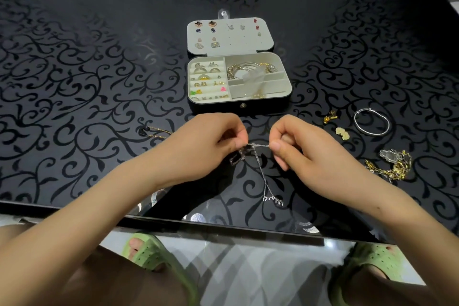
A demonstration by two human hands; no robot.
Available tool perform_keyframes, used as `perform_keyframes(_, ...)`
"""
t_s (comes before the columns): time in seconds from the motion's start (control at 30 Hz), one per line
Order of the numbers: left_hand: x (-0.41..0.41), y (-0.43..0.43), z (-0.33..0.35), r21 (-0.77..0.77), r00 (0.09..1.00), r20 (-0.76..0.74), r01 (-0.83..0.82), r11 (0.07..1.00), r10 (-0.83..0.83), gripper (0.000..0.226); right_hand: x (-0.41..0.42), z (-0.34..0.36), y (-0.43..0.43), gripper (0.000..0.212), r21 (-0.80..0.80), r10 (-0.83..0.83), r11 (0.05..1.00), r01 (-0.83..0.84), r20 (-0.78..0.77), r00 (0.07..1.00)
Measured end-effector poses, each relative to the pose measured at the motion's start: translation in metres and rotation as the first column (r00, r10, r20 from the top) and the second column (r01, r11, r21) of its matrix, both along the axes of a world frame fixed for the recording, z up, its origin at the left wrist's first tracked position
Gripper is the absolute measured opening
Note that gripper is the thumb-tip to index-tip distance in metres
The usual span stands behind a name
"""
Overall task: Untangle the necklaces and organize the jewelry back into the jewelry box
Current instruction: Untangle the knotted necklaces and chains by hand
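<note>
While the open jewelry box (pixel 238 77) sits farther back on the dark patterned worktop (pixel 74 69), both hands pinch a tangled silver necklace (pixel 258 156) just above the surface, left hand (pixel 211 141) at the knot, right hand (pixel 298 146) pulling a strand, its pendant (pixel 273 200) dangling near the front edge. A gold chain pile (pixel 392 166) and silver bangle (pixel 371 122) lie to the right.

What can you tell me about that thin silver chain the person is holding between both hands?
The silver chain is fine, metallic-looking and tangled. The left hand and right hand each pinch it, a short stretch taut between them above the table. A knotted clump hangs under the left hand; one strand drops to a pendant of dangling pieces near the table's front edge.
</note>
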State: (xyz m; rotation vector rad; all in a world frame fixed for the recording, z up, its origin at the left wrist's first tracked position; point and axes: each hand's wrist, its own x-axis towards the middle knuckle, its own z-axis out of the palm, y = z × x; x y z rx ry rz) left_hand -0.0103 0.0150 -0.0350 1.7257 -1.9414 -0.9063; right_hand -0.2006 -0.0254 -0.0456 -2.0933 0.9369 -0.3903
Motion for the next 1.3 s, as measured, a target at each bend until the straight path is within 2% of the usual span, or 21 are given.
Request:
perform_keyframes(0.2,-0.001,0.003,0.008,-0.020,0.987,-0.156,-0.029,0.999,0.026,0.009,-0.001,0.002,-0.002,0.008,-0.008,-0.002,1.000,0.002,0.010,1.000)
perform_keyframes(0.33,-0.003,0.003,0.004,0.065,0.923,-0.375,-0.063,0.996,0.083,0.012,-0.003,0.003,-0.001,0.011,0.017,-0.009,1.000,0.009,0.012,1.000)
perform_keyframes(0.43,-0.004,0.003,-0.001,0.076,0.888,-0.448,-0.083,0.994,0.108,0.013,-0.003,0.004,-0.001,0.013,0.043,-0.042,0.998,0.041,0.043,0.998)
perform_keyframes(0.57,-0.009,0.002,-0.003,0.059,0.882,-0.452,-0.123,0.991,0.136,0.014,-0.003,0.009,0.000,0.010,0.133,-0.084,0.989,0.073,0.084,0.993)
perform_keyframes(0.7,-0.009,0.003,-0.006,0.093,0.857,-0.484,-0.149,0.984,0.175,0.016,0.003,0.008,0.003,0.017,0.220,-0.137,0.969,0.111,0.107,0.985)
perform_keyframes(0.83,-0.011,0.004,-0.006,0.121,0.825,-0.534,-0.141,0.983,0.184,0.018,0.006,0.007,0.007,0.007,0.250,-0.139,0.962,0.107,0.114,0.984)
perform_keyframes(1.0,-0.012,0.006,-0.002,0.149,0.828,-0.518,-0.156,0.976,0.212,0.017,0.006,0.007,0.006,0.014,0.293,-0.152,0.950,0.107,0.136,0.979)
perform_keyframes(1.3,-0.009,0.009,-0.001,0.192,0.868,-0.451,-0.134,0.972,0.208,0.006,0.001,0.012,0.001,0.010,0.379,-0.250,0.911,0.161,0.200,0.947)
